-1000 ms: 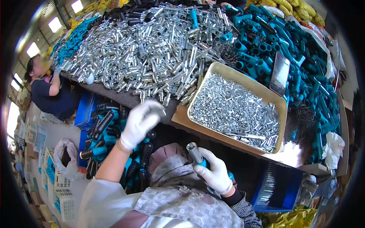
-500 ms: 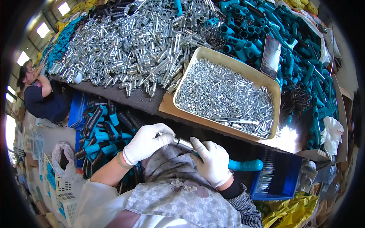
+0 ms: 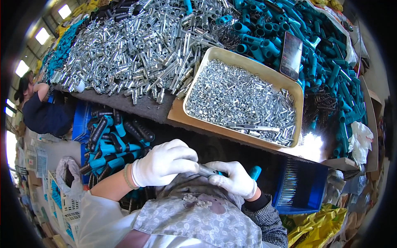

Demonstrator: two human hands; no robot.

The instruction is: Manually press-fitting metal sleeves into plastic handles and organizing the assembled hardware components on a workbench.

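A tool with a silvery metal tube (image 3: 205,170) and a teal handle (image 3: 255,172) lies across my lap, gripped in both hands. My left hand (image 3: 166,163), in a white knitted glove, is closed over the tube's left end and hides its tip. The right hand (image 3: 234,178), gloved likewise, wraps round the part where metal meets teal. From behind that hand the rounded handle end sticks out. Beyond my hands, on the bench, a cream tray (image 3: 300,99) holds a mass of tiny metal parts and a few longer pins.
Loose metal fittings (image 3: 136,53) heap up along the bench, with teal handles (image 3: 264,45) and a phone (image 3: 291,56) to the right. Finished-looking teal-and-black tools (image 3: 111,144) fill a left bin. A blue bin (image 3: 306,186) holds thin rods. Another person (image 3: 45,107) works far left.
My left hand has rolled over and shifted right along the tube, covering more of its end. The tool has turned, so less of the teal handle shows past my right hand.
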